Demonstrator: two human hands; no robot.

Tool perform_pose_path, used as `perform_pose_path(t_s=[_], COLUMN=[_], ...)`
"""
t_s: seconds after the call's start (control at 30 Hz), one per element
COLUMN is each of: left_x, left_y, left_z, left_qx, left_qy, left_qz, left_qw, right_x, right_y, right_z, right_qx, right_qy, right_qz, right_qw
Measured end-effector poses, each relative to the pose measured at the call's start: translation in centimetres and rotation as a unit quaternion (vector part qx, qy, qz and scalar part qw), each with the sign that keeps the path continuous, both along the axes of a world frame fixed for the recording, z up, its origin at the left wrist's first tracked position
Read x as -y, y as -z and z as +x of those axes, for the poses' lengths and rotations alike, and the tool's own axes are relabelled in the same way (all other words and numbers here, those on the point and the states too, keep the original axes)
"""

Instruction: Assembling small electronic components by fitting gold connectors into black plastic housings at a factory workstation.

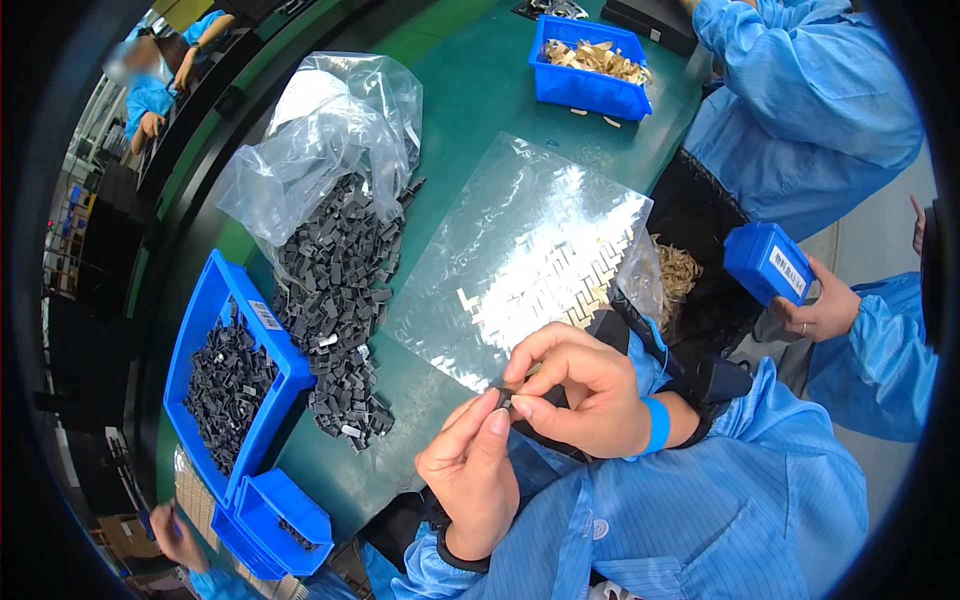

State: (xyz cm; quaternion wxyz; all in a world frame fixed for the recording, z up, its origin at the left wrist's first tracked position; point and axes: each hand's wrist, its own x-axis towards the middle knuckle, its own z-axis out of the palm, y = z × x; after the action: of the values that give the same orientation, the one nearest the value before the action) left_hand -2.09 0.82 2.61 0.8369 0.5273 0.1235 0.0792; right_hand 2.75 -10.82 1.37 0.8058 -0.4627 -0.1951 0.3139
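My left hand (470,475) and my right hand (590,390) meet in front of me, fingertips nearly touching. Between the thumbs and forefingers is a small dark plastic piece (505,397), mostly covered by the fingers. Both hands are closed on it in a pinch. Just beyond them lies a clear plastic sheet (450,290) with rows of small pale angled pieces (590,285) on it. To the left, a heap of small dark grey plastic pieces (340,290) spills from a clear plastic bag (385,110) onto the green table (470,60).
At the left, a blue bin (292,360) holds more dark pieces, beside a smaller blue bin (310,505). Another blue bin (590,92) at the back contains pale strips. At right, a co-worker's hand (835,305) holds a blue box (765,262); another person's sleeve (800,70) is beyond.
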Motion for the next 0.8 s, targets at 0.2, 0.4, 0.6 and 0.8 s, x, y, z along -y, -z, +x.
perform_pose_path(t_s=[0.2,0.4,0.6,0.8], left_x=[0.0,-0.1,-0.3,-0.6], left_y=[-0.1,0.3,0.0,0.5], left_z=[0.0,-0.1,0.1,-0.1], left_qx=[-0.013,0.003,0.086,0.071], left_qy=[-0.006,-0.015,-0.029,0.001], left_qz=[-0.044,-0.049,0.064,0.066], left_qw=[0.999,0.999,0.994,0.995], right_x=[0.0,0.0,1.5,1.4], right_y=[0.1,0.4,-0.8,-0.1], right_z=[-0.2,-0.1,1.7,1.8], right_qx=[-0.012,-0.023,-0.037,-0.052], right_qy=[0.005,0.010,0.016,0.024], right_qz=[0.013,0.027,0.041,0.057], right_qw=[1.000,0.999,0.998,0.997])
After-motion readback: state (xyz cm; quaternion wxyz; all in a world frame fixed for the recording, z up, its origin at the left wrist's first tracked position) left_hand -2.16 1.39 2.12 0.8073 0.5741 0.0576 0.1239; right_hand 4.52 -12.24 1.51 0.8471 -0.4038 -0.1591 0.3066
